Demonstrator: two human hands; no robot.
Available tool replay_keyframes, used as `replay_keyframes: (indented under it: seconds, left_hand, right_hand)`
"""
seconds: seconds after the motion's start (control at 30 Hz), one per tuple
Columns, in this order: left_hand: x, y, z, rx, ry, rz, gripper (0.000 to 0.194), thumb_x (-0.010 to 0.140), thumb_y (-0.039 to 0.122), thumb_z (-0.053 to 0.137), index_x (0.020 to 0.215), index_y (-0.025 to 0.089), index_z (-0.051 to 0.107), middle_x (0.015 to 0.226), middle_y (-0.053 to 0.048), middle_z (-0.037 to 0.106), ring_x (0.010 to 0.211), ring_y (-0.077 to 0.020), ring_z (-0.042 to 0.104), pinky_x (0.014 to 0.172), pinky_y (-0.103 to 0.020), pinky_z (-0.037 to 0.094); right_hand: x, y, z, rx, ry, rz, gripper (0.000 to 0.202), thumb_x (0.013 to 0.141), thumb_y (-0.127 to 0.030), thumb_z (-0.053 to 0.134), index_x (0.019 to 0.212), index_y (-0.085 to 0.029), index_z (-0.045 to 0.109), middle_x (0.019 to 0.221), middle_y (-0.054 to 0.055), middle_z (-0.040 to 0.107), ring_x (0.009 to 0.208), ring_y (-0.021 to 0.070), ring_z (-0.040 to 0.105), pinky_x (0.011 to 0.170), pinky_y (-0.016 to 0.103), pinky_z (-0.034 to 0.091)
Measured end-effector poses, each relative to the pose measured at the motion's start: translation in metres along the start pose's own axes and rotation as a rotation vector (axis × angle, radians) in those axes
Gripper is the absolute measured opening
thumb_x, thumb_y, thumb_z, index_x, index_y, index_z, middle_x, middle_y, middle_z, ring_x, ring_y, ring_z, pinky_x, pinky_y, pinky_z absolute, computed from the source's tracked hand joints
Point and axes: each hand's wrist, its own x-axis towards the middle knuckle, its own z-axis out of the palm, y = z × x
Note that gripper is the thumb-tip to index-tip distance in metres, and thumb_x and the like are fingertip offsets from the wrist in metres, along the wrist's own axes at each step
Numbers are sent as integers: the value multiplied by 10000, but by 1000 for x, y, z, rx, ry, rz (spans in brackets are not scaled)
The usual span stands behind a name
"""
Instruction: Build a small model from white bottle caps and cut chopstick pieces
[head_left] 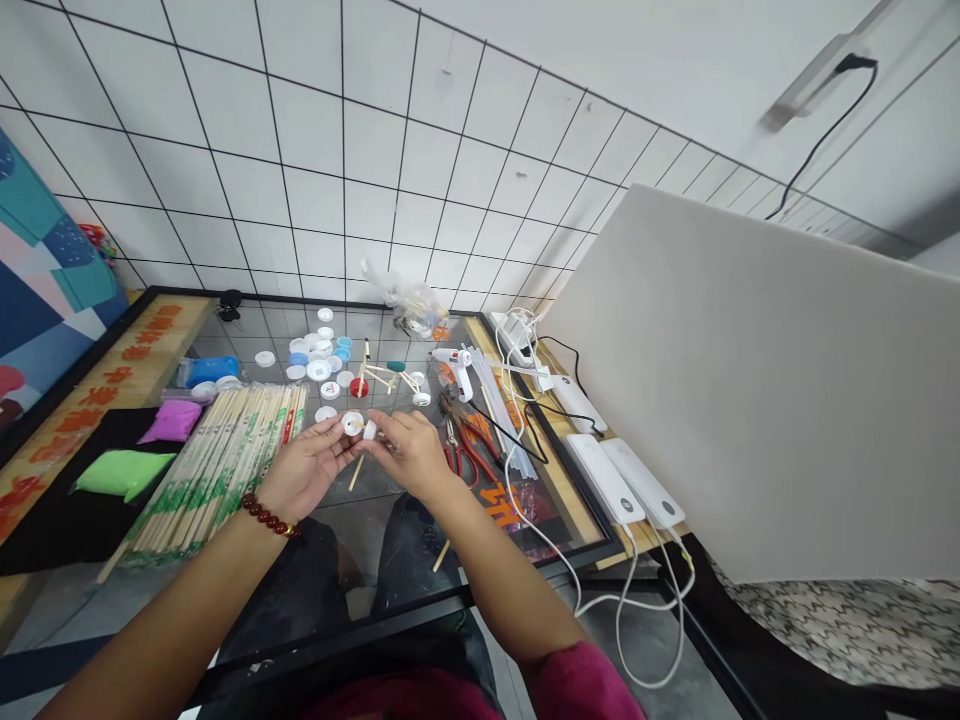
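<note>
Over the glass tabletop, my left hand (319,455) pinches a white bottle cap (352,422) with its hollow side showing. Close against it, my right hand (409,450) grips a second white bottle cap (370,430) between thumb and fingers. Something short and pale lies between the two caps; I cannot tell whether it joins them. Below my hands a thin wooden stick (357,473) rests on the glass. Just beyond stand small stick-and-cap pieces, one with a red cap (359,387) and one with a dark green part (396,367).
Loose white and blue caps (319,368) lie at the back. On the left are packed chopsticks (217,460), purple clay (171,421) and green clay (124,474). To the right are a glue gun (454,368), glue sticks (499,400), red-handled pliers (461,450), cables and white power banks (600,475).
</note>
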Motion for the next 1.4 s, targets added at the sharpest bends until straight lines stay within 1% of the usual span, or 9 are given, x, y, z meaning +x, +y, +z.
replay_keyframes:
  seconds: [0.2,0.37,0.57,0.73,0.83,0.93,1.13,1.23,1.4]
  left_hand:
    - [0,1,1,12,-6,12,202,885,52,591,991,115,750,995,-109,743,854,-155,693,773,-256,604]
    - [1,6,-2,4,-7,40,218,848,67,655,1033,141,743,993,-86,745,861,-151,693,812,-261,595]
    - [-1,11,0,-20,-43,55,133,827,85,694,931,142,753,948,-76,749,860,-156,688,821,-271,588]
    - [0,11,-1,58,-62,84,133,766,111,775,898,131,770,946,-74,752,835,-151,687,794,-251,593]
    - [0,8,-3,154,-92,158,252,713,154,834,960,142,787,969,-72,762,837,-157,689,809,-247,587]
    - [0,4,-5,272,-26,296,371,654,159,875,1015,177,793,1021,-71,772,921,-184,698,874,-256,568]
    - [-3,-2,-9,626,39,622,361,664,243,868,1019,247,804,1129,-37,740,1017,-198,685,956,-269,537]
    - [-1,-3,-10,558,40,511,392,637,329,884,1011,243,804,1046,-43,767,894,-199,712,925,-350,574]
    - [4,-7,-11,368,-18,313,444,585,387,910,980,213,807,955,-69,784,772,-195,716,826,-391,613]
  right_hand:
    - [0,-2,-2,23,-42,-30,430,964,-420,613,1292,-141,620,852,66,694,783,191,635,741,309,439]
    - [0,0,3,187,-23,-9,404,994,-198,493,1394,-186,545,996,78,714,904,184,670,812,301,506]
    - [1,-5,3,365,186,99,211,978,-228,535,1087,-201,713,961,60,762,895,159,709,842,272,552]
    - [2,-8,-4,430,234,57,193,986,-247,541,1005,-192,725,949,67,748,909,147,701,844,259,552]
    - [2,-8,-8,384,210,91,181,981,-228,535,981,-196,713,931,63,736,902,153,691,840,265,544]
    - [2,-11,-10,378,220,142,157,961,-211,545,934,-186,698,894,61,729,869,157,686,816,259,537]
    - [2,-15,-2,569,276,314,124,917,-189,561,856,-192,669,697,-3,692,670,135,666,702,237,533]
    - [1,-12,0,560,319,251,139,905,-185,543,830,-205,659,703,1,694,675,138,666,695,241,534]
    - [-3,-7,-1,306,402,-36,192,830,-101,485,863,-195,649,844,64,738,801,187,694,750,301,531]
